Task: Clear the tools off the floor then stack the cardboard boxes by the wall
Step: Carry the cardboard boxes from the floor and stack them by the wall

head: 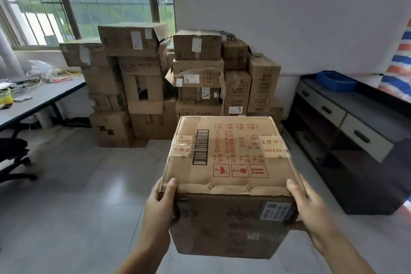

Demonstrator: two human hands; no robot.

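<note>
While both hands, left and right, grip the box sides, stacking is underway; next, place it on the stack ahead.

Carried cardboard box, top face: tape strips reading "OUTAI"; barcode; red "337x250x265", "500", "2.62"; three red handling pictograms.

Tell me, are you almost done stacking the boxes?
Nearly, it seems. Many boxes already stand stacked by the wall, and no tools show on the floor. The left hand and right hand are carrying one box, not yet stacked.
</note>
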